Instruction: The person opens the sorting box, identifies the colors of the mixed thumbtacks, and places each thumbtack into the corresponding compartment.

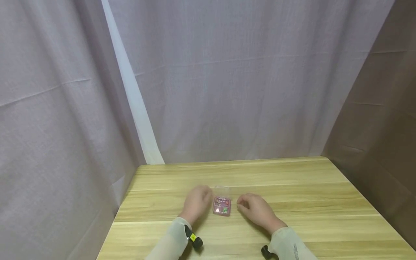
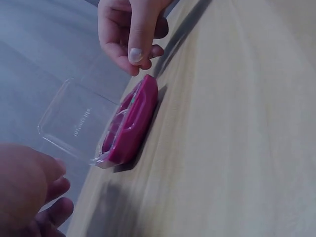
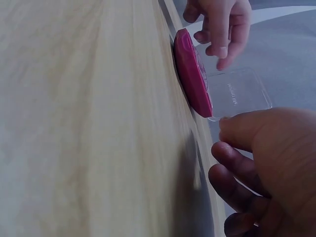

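A small pink pill box lies on the table between the two hands, its clear lid raised on the far side. Inside, divided compartments hold small colored pieces, one of them green. To the left of the box is my left hand, fingers loosely bent and holding nothing. My right hand is over the table on the box's right, apart from it, with relaxed fingers and nothing in its grasp. Both wrist views show the box's pink side and the lid standing up, with faint lettering on it.
The wooden table spreads around the box and both hands. Grey curtains hang behind and at the sides, with a pale gap at the left. Each wrist wears a dark strap-on camera, such as the left one.
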### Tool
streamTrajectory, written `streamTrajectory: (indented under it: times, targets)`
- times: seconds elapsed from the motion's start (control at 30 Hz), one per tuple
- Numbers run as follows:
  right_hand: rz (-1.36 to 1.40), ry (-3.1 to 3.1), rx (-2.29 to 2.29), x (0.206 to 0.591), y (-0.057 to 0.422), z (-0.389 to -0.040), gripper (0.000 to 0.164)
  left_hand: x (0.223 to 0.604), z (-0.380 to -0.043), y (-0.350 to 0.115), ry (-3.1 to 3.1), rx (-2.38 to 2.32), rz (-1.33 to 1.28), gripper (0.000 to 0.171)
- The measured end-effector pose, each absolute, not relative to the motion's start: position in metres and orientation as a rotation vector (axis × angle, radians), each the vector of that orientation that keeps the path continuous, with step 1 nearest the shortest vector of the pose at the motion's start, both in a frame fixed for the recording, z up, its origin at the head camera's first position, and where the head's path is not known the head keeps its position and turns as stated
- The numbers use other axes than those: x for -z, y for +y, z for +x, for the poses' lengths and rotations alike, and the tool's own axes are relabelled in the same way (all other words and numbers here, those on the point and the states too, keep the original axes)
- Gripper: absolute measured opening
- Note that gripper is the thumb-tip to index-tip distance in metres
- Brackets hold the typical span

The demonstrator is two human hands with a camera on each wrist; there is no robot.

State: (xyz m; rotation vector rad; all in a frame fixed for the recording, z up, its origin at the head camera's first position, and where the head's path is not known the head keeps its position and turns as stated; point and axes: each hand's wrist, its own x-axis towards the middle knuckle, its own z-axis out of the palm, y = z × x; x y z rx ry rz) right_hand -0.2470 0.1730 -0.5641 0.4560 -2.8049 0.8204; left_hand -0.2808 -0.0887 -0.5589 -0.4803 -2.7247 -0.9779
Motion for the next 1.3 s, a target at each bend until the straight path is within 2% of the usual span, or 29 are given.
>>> streamTrajectory:
  times: [0.1, 0.33, 0.6, 0.8, 0.87, 1.03, 1.13, 1.3]
  targets:
    - [0.439, -2.801, -0.818, 0.562, 0.171, -0.248, 0.018, 0.561, -0.285, -0.088, -2.711, 1.016, -0.488, 0.028]
    - [0.447, -2.825, -0.871, 0.552, 0.162, -0.246, 0.053, 0.569, -0.284, -0.082, -2.755, 1.011, -0.548, 0.043]
    - [0.460, -2.825, -0.882, 0.551, 0.160, -0.247, 0.059, 0.567, -0.275, -0.081, -2.764, 1.011, -0.586, 0.054]
    - [0.432, -2.790, -0.866, 0.553, 0.160, -0.249, 0.054, 0.559, -0.276, -0.079, -2.668, 1.111, -0.600, 0.054]
    - [0.406, -2.787, -0.879, 0.553, 0.159, -0.248, 0.044, 0.554, -0.279, -0.079, -2.650, 1.090, -0.612, 0.049]
    - [0.442, -2.822, -0.932, 0.553, 0.154, -0.242, 0.006, 0.547, -0.284, -0.078, -2.653, 0.977, -0.627, 0.034]
    - [0.489, -2.861, -0.955, 0.555, 0.150, -0.241, 0.014, 0.546, -0.285, -0.078, -2.655, 0.979, -0.615, 0.028]
    - [0.513, -2.902, -0.976, 0.559, 0.146, -0.242, 0.017, 0.544, -0.284, -0.078, -2.652, 0.989, -0.592, 0.024]
